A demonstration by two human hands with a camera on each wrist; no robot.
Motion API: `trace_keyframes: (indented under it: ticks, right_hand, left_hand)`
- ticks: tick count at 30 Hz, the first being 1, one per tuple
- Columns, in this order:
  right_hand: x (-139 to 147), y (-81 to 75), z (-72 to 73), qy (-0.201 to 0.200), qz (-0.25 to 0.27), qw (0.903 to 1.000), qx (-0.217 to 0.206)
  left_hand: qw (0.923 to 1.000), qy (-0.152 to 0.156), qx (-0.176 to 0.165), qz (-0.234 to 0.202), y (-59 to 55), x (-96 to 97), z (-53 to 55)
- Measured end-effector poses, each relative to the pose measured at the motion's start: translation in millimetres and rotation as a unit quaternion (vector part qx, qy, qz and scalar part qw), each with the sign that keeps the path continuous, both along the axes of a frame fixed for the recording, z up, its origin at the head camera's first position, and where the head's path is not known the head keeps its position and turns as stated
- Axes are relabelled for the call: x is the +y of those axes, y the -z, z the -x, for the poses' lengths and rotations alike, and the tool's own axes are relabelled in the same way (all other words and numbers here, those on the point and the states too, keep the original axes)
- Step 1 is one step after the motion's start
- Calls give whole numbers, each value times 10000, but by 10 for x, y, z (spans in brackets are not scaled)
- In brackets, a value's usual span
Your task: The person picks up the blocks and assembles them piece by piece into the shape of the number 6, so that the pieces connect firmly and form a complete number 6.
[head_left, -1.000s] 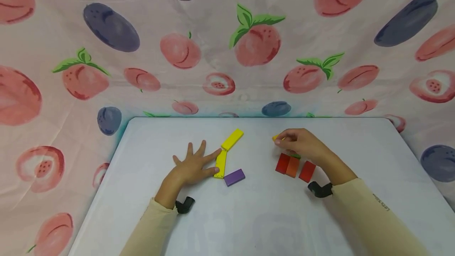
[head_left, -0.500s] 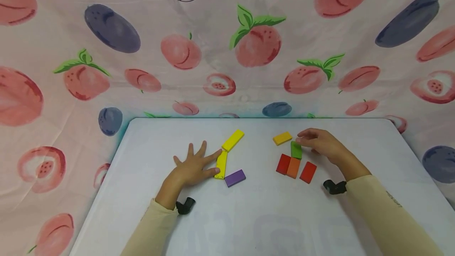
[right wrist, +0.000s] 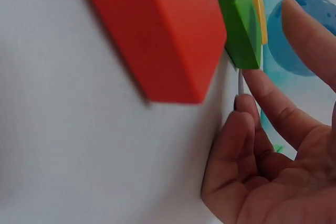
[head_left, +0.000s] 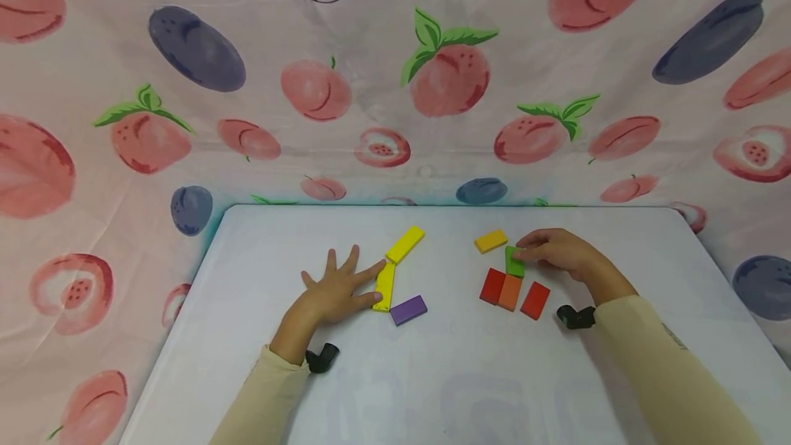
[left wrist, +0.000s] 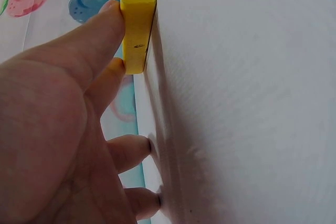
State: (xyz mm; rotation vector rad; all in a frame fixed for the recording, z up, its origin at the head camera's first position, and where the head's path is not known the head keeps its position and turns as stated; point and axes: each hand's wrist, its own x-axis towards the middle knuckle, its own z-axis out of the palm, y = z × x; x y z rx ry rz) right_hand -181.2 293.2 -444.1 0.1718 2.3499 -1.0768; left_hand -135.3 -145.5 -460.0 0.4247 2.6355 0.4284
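Observation:
My left hand lies with fingers spread on the left. Its index finger and thumb touch the side of a yellow block; in the left wrist view both tips rest against this yellow block. A second yellow block meets its far end, and a purple block lies by its near end. My right hand is beside a green block. In the right wrist view a straight finger touches the end of the green block, the thumb is apart from it, and the remaining fingers are curled.
An orange block sits against the green block's near end, with a red block along its left side. Another red block lies to the right, apart. An orange-yellow block lies behind. The white table ends at a fruit-patterned cloth.
My right hand has let go of the orange-yellow block, moved right to the green block and now touches it. The green block has straightened slightly. My left hand stays still.

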Motion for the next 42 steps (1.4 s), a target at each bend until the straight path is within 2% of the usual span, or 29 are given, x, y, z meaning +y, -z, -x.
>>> trace_keyframes:
  ticks: [4,12,24,31,36,42]
  right_hand:
    - [-46,13,24,-151,-206,9996,70]
    - [-87,53,56,-153,-704,9973,118]
    - [-112,41,29,-231,-776,9961,338]
    - [-116,57,10,-329,-1051,9923,574]
    - [-123,44,17,-406,-1176,9905,588]
    - [-123,43,-2,-465,-1071,9911,646]
  left_hand:
    - [10000,-8,35,-4,-5,-5,-3]
    - [10000,-6,78,-56,-27,4,-15]
    - [10000,11,42,-86,-5,8,-5]
    - [10000,24,9,-67,-9,-3,-11]
    - [10000,29,2,-91,-16,-3,-4]
    - [9999,25,13,-121,-15,4,-11]
